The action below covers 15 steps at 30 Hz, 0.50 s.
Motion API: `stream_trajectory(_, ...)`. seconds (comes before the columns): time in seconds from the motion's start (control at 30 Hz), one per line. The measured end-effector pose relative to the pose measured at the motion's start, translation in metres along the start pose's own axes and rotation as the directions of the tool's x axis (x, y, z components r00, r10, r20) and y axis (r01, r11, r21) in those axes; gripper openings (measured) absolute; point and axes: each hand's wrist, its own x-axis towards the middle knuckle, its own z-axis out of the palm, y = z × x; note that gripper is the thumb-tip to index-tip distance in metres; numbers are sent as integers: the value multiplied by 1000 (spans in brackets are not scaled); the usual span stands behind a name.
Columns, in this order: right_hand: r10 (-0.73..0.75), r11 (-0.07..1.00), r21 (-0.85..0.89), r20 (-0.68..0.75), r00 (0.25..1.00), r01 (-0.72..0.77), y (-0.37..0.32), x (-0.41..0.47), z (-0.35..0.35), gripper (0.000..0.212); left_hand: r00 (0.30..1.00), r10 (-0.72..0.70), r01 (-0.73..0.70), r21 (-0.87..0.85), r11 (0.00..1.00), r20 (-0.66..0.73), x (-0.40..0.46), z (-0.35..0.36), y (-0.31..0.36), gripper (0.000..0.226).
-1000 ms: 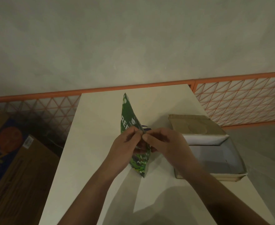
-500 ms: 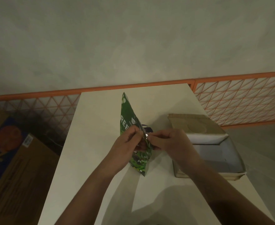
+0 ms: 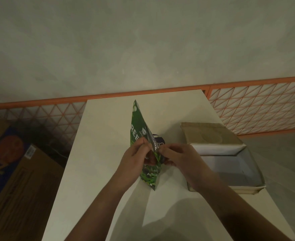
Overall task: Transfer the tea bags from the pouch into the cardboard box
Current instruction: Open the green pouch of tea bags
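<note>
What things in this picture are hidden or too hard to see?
All in the head view:
- Tea bags: none visible; the green pouch walls hide its inside.
- Pouch mouth: the left hand and right hand pinch it, covering how far it is open.
- Pouch lettering: only part shows, cut by the fold and fingers.
- Cardboard box: the right forearm covers its near left corner.
- Big carton on the floor: cut off by the left edge.

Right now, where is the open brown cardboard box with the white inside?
In the head view, the open brown cardboard box sits on the right side of the pale table, just right of the right hand and the green foil pouch.
</note>
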Motion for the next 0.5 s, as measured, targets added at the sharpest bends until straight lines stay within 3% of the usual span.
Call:
stream_trajectory(0.2,-121,989,-81,20,992,122,-2,0,3,20,991,103,-81,227,970,-86,5,4,4,28)
stream_trajectory(0.33,-169,985,-43,-57,984,167,-2,-2,5,10,993,104,-90,225,970,-51,3,5,7,28)
stream_trajectory(0.5,-197,978,-89,-80,977,190,-3,-1,3,14,995,92,-83,192,978,-37,1,6,5,29)
